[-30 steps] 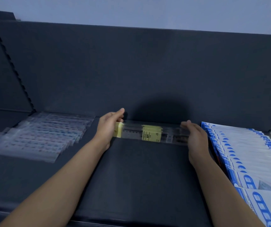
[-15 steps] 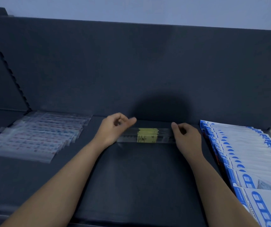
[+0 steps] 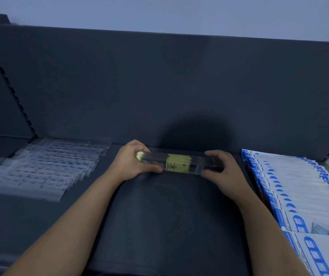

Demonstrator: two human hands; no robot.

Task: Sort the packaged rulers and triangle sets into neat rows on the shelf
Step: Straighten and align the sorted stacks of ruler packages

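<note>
Now L hand (image 3: 128, 162) & R hand (image 3: 222, 172) fingers curl round ruler bundle (image 3: 177, 165) ends on shelf (image 3: 159, 216).

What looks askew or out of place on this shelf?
The clear-sleeved rulers at left lie fanned and skewed, edges ragged, unlike the even row of blue-and-white packs at right. The left hand and right hand grip the yellow-labelled ruler bundle between them. Nothing looks damaged.

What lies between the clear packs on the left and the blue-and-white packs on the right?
Head view: left hand and right hand grip a yellow-labelled ruler bundle.
</note>
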